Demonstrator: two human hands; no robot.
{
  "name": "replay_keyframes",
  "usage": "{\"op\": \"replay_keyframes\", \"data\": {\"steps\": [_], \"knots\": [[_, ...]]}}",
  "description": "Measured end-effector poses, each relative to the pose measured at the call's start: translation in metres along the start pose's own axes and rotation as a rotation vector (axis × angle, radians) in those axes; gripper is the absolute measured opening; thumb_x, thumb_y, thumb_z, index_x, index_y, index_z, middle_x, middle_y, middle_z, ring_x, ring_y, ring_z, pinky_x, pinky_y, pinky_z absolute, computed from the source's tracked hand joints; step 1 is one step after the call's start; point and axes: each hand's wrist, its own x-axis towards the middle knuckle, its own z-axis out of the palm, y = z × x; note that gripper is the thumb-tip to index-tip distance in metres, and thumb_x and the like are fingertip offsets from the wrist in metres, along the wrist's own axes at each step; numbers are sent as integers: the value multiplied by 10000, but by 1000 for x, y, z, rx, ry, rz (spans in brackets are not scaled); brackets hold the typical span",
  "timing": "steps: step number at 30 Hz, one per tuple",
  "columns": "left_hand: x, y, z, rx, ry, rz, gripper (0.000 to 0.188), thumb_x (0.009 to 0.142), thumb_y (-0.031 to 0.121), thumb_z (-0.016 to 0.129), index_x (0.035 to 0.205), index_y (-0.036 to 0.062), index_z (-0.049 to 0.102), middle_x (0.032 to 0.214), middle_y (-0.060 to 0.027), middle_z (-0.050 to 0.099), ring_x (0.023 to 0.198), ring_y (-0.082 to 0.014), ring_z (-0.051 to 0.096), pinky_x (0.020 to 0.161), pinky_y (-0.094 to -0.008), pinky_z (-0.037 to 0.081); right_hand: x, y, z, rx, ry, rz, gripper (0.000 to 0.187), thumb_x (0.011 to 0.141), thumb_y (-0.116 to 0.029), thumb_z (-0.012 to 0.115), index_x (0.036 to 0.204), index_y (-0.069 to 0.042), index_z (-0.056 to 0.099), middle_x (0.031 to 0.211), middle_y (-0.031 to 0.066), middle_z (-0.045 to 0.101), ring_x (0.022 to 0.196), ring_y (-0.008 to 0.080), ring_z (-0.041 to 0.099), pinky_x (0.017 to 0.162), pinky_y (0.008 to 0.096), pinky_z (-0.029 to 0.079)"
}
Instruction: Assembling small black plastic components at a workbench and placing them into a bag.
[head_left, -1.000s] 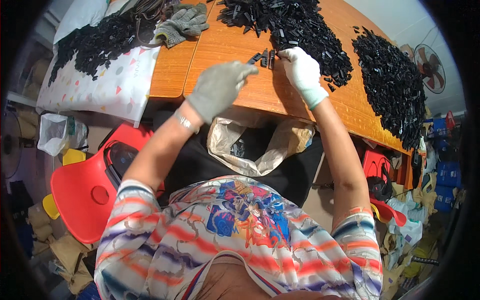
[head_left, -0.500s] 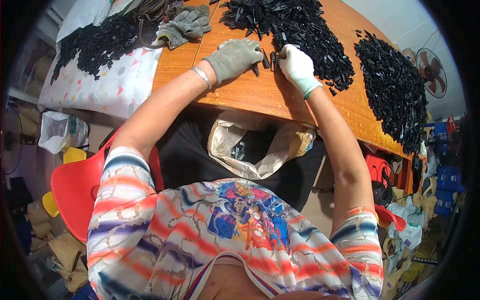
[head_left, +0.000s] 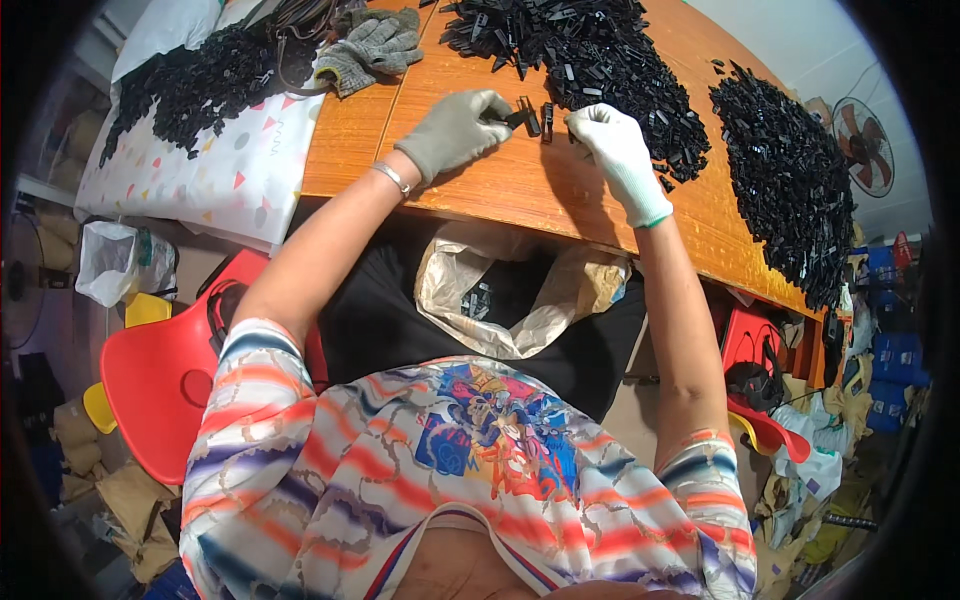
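My left hand (head_left: 455,135), in a grey glove, pinches a small black plastic piece (head_left: 516,118) between thumb and fingers just above the table. Two loose black pieces, one of them a narrow upright-looking strip (head_left: 547,123), lie on the wood between my hands. My right hand (head_left: 622,160), in a white glove with a green cuff, has its fingers pressed together at the near edge of the large heap of black plastic pieces (head_left: 610,60). Whatever is in its fingertips is too small and dark to make out.
A second heap of black pieces (head_left: 785,185) covers the table's right side. Another heap (head_left: 215,85) lies on a patterned white sheet (head_left: 240,180) at left, beside grey knit gloves (head_left: 370,50). On my lap sits an open bag (head_left: 440,285) with pieces inside. Red chairs (head_left: 150,370) stand behind.
My right hand has drawn back toward me and to the right, off the heap's edge. My left hand has shifted slightly left and nearer, with the black piece now showing in its fingers.
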Motion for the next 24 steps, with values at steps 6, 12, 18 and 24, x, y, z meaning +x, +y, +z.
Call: {"op": "replay_keyframes", "data": {"steps": [6, 12, 18, 24], "knots": [[-27, 14, 11, -1024, -26, -386, 288, 879, 146, 679, 1119, 54, 550, 892, -54, 651, 719, -114, 627, 638, -238, 511, -41, -27, 20, 415, -113, 96, 200, 899, -177, 605, 1005, -15, 656, 763, -27, 575, 652, 52, 502, 618, 198, 417], [-36, 16, 25, -1277, -90, -245, 382, 893, 192, 670, 1205, 44, 506, 830, -52, 629, 678, -88, 588, 549, -202, 409, -52, -43, 18, 449, -226, 32, 276, 920, -151, 553, 1140, -10, 641, 824, -29, 560, 697, 56, 513, 650, 199, 425], [-39, 25, 27, -1278, -106, -266, 271, 940, 203, 581, 1157, 60, 504, 861, -41, 608, 697, -77, 573, 538, -205, 387, -48, -35, 21, 472, -165, 48, 234, 921, -191, 584, 1061, -8, 630, 821, -15, 570, 704, 59, 532, 639, 196, 432], [-45, 33, 24, -1244, -116, -307, 264, 980, 198, 504, 1217, 81, 502, 860, -6, 546, 706, -73, 539, 546, -198, 386, -48, -35, 23, 462, -73, 57, 172, 896, -177, 639, 968, -23, 613, 790, -3, 574, 640, 61, 525, 583, 202, 434]]}}
